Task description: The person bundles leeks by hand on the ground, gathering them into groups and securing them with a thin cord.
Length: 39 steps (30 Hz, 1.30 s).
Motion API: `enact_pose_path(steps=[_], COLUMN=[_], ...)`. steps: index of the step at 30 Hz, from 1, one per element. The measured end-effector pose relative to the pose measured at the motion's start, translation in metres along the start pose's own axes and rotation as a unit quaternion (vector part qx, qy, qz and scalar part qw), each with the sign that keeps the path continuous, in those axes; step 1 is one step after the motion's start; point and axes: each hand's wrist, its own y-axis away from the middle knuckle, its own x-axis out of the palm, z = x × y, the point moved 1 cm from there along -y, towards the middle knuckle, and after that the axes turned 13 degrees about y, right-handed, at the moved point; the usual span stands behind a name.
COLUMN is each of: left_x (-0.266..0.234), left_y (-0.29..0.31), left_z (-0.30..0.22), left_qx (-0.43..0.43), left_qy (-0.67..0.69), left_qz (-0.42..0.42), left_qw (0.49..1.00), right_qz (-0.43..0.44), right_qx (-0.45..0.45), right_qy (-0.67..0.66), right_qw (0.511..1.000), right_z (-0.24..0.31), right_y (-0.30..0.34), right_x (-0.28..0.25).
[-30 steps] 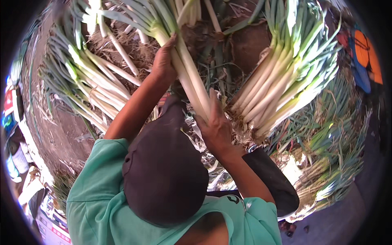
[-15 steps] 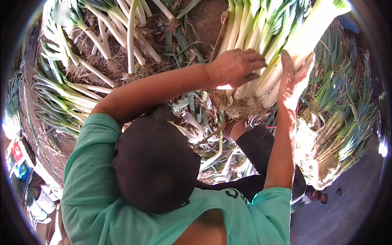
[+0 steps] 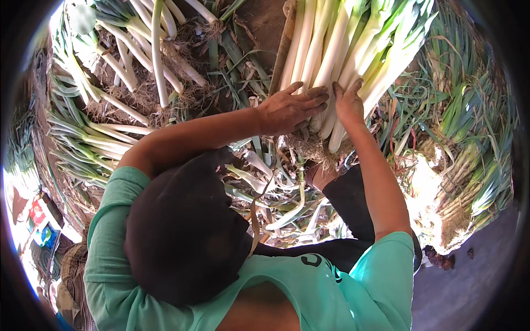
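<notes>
A thick bunch of leeks (image 3: 314, 49) lies ahead of me, with white stalks toward me and green leaves pointing away. Their tangled roots (image 3: 312, 148) hang at the near end. My left hand (image 3: 292, 109) lies across the left stalks just above the roots, its fingers stretched to the right. Close beside it, my right hand (image 3: 349, 103) has its thumb and fingers on either side of a white leek stalk in the bunch. The undersides of both hands are hidden.
Loose leeks (image 3: 124, 63) with roots lie on soil at the far left. More leeks (image 3: 105, 140) are piled nearer on the left. A large heap of thin green-leaved stalks (image 3: 458, 160) stands at the right. Leaf trimmings (image 3: 287, 207) cover the ground near my legs.
The thick leek in my right hand has come down onto the bunch's right side. My right hand has moved left, closer to my left hand, which has shifted slightly left and down.
</notes>
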Motion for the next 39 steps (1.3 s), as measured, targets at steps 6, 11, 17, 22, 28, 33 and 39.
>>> enact_pose_path(steps=[6,11,17,22,28,33,39], left_x=[0.037,0.063,0.063,0.057,-0.007,-0.122,-0.193], left_y=[-0.02,-0.027,-0.035,-0.054,-0.03,0.086,0.303], left_z=[-0.064,-0.053,-0.036,-0.022,-0.012,0.057,0.125], left_qx=[0.178,0.232,0.183,0.214,0.142,-0.127,-0.458], left_qy=[0.091,0.003,0.093,0.195,0.254,0.022,-0.036], left_qz=[0.08,0.019,-0.002,0.007,-0.126,-0.504,-0.668], left_qw=[0.977,0.973,0.979,0.957,0.948,0.854,0.585], right_qz=[0.021,-0.024,-0.022,-0.076,-0.033,-0.012,-0.124], right_qx=[-0.061,-0.091,0.002,-0.075,-0.048,-0.028,-0.162], right_qy=[0.067,0.08,-0.129,0.134,-0.031,-0.04,0.233], right_qw=[0.996,0.992,0.991,0.985,0.998,0.999,0.951], right_z=[-0.017,-0.061,-0.023,-0.038,-0.018,-0.037,-0.061], right_y=[-0.004,-0.029,-0.06,-0.085,-0.095,-0.1,-0.112], right_x=[-0.006,-0.013,-0.055,-0.036,-0.018,-0.014,-0.006])
